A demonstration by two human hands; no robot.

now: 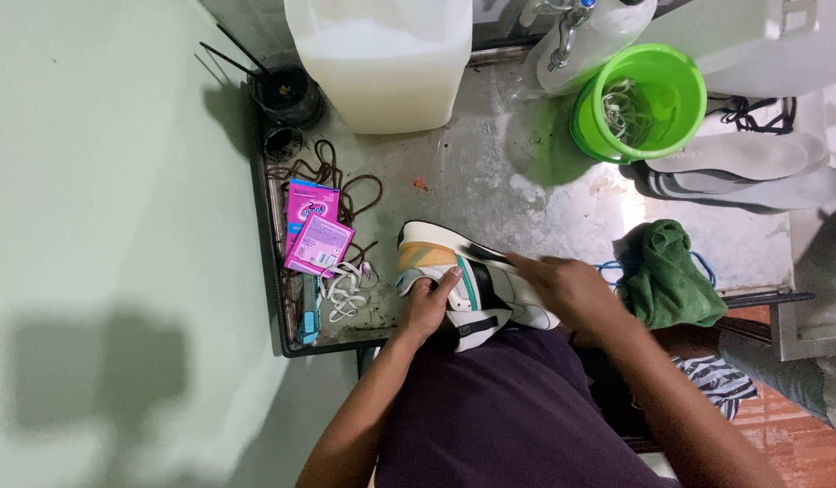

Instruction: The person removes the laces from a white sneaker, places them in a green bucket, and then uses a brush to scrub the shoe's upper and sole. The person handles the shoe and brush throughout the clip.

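**Sneaker held at the near edge of a metal tray**

While we look down from the head camera, our left hand (427, 307) curls shut around the heel end of a white sneaker (467, 285) with teal and orange panels. Our right hand (567, 289) lies closed over the sneaker's other side; what it grips we cannot tell. Left of the sneaker lie white laces (344, 291) and two pink sachets (311, 230). Right of it sits a green cloth (672, 276); beyond it stands a green bucket (639, 101).
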